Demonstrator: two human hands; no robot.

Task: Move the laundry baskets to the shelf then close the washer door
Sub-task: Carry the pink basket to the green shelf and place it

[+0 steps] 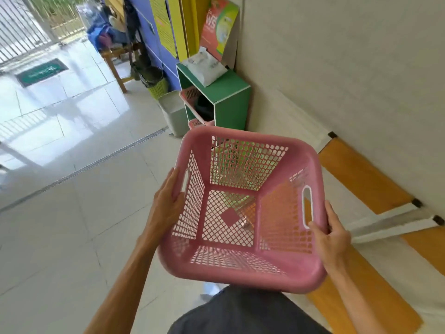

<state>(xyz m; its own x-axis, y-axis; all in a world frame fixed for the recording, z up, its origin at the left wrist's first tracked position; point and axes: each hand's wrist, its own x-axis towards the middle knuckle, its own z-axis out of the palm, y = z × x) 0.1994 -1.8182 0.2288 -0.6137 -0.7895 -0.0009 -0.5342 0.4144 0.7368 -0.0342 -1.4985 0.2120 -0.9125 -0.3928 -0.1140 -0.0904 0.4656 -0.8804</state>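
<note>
I carry an empty pink mesh laundry basket (248, 268) in front of my body, above the tiled floor. My left hand (168, 198) presses flat against its left rim by the handle slot. My right hand (333, 235) grips the right rim just below the white-edged handle opening. Ahead stands a green open-fronted shelf (231, 92) against the wall. Other pink baskets (192, 94) sit inside it, one above the other. No washer door is in view.
A white plastic packet (204, 68) lies on the shelf's top. A grey bin (172, 112) stands left of the shelf, a yellow-green bin (157, 86) behind it. A wooden bench (115, 56) stands further back. White wall with orange panels (361, 179) runs along the right.
</note>
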